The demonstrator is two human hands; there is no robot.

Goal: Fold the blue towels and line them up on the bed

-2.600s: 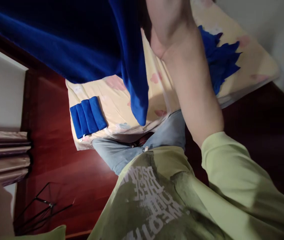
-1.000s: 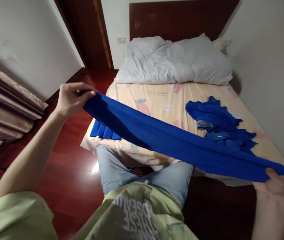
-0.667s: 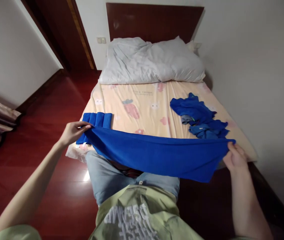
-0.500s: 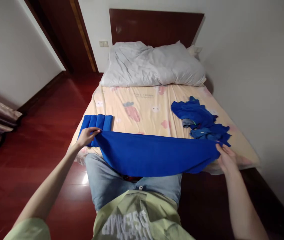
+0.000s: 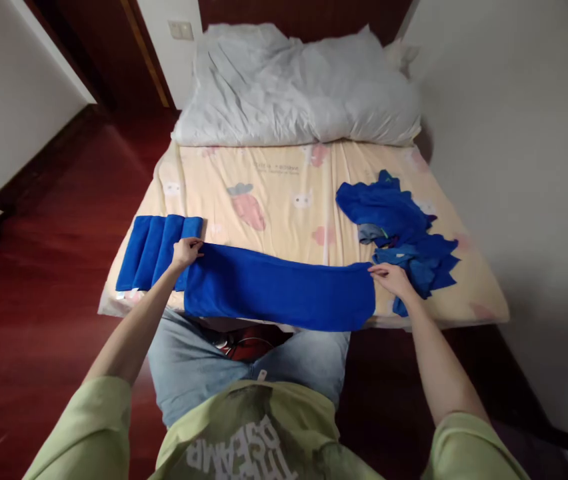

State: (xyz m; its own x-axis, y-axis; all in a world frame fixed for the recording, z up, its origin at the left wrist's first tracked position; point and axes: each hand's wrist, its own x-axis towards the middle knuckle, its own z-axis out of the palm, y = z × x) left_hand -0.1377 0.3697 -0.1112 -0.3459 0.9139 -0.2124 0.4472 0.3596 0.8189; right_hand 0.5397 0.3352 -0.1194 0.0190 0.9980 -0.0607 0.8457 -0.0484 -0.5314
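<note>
A long blue towel (image 5: pixel 279 290) stretches between my hands along the near edge of the bed, its top edge sagging slightly. My left hand (image 5: pixel 187 254) pinches its upper left corner. At the upper right corner, my right hand (image 5: pixel 392 277) has the fabric between thumb and fingers. Several folded blue towels (image 5: pixel 151 250) lie in an overlapping row at the left, just beside my left hand. To the right, a crumpled heap of blue cloths (image 5: pixel 387 210) lies on the bed beyond my right hand, with a greyish-blue piece among it.
The bed (image 5: pixel 284 200) has a pale yellow sheet with carrot and rabbit prints. A thick white quilt (image 5: pixel 299 93) is bunched against the dark headboard (image 5: pixel 314 17). A white wall (image 5: pixel 524 167) stands close on the right. Dark red floor (image 5: pixel 64 200) runs along the left.
My hands have come closer together, the right one moving left. The towel now hangs straighter and lower, against the bed's near edge. The view has tipped down.
</note>
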